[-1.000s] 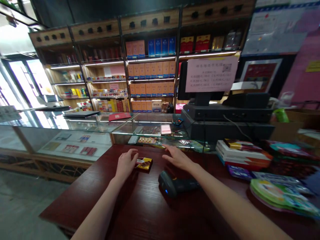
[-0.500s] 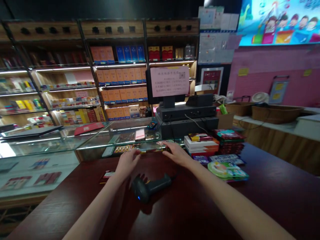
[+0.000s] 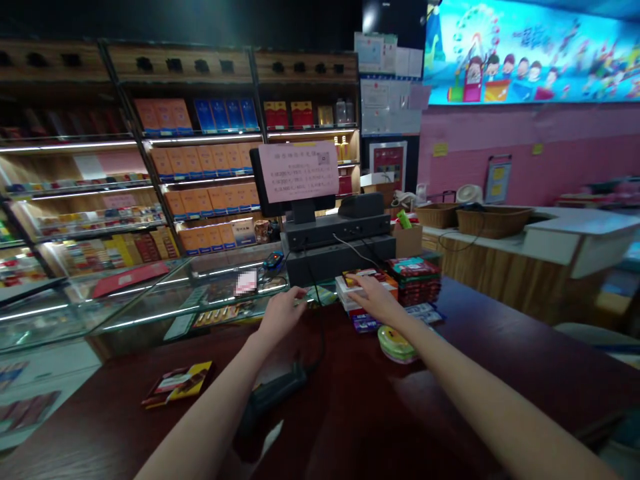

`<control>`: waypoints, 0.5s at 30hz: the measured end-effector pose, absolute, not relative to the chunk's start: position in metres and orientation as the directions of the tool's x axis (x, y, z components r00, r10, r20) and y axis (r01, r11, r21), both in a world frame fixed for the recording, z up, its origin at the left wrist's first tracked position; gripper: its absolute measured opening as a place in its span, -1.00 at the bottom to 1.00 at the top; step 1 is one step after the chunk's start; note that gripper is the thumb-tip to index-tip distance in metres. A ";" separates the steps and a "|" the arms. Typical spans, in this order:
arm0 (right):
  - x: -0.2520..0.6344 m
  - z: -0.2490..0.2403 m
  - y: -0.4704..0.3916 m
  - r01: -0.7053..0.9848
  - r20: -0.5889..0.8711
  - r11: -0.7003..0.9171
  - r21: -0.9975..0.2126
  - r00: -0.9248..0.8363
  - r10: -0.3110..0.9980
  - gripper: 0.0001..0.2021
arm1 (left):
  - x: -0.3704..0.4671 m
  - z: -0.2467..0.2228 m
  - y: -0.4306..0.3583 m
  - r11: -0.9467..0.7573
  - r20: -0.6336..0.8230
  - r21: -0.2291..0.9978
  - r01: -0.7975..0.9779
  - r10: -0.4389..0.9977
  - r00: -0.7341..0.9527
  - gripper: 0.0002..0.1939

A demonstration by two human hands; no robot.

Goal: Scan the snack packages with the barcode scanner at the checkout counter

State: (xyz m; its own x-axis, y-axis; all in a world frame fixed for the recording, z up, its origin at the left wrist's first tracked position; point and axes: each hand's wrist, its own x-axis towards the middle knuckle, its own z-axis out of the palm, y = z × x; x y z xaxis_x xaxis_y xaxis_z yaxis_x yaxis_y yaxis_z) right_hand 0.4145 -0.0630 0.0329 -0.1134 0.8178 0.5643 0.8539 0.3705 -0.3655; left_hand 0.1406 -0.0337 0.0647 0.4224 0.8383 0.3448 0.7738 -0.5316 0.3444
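My left hand [image 3: 281,313] hovers over the far part of the dark red counter [image 3: 360,407], fingers stretched forward and nothing seen in them. Below it lies a black handheld barcode scanner [image 3: 280,392], partly hidden by my left forearm, its cable [image 3: 321,340] running back. My right hand [image 3: 376,300] is open, fingers apart, at a stack of white and orange boxes [image 3: 345,293]; I cannot tell whether it touches them. Beside it are a purple packet [image 3: 366,324] and a round green package [image 3: 395,343], partly covered by my forearm. A yellow and brown chocolate packet [image 3: 181,385] lies left.
Behind the boxes stands a black cash register with a screen [image 3: 340,243] bearing a pink sign [image 3: 301,172]. Dark red packets [image 3: 415,283] are piled at right. A glass display case [image 3: 165,313] borders the counter at left. Wicker baskets [image 3: 493,221] sit further back.
The view has turned right. My right hand has moved over to the boxes, and my left hand has shifted right, away from the chocolate packet. The scanner is now partly behind my left forearm.
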 end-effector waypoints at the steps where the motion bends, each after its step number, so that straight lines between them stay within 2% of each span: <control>1: 0.422 0.033 -0.063 0.858 0.579 0.361 -0.366 -0.094 0.810 -0.54 | 0.148 0.065 -0.031 -0.541 0.347 0.342 0.768 0.833 0.431 -0.72; 6: 0.453 0.031 -0.061 0.874 0.632 0.306 -0.379 0.002 0.775 -0.55 | 0.185 0.061 -0.015 -0.574 0.373 0.372 0.729 0.812 0.449 -0.64; 15: 0.479 0.020 -0.043 0.844 0.595 0.234 -0.483 0.120 0.795 -0.43 | 0.240 0.052 0.002 -0.605 0.388 0.440 0.663 0.795 0.467 -0.44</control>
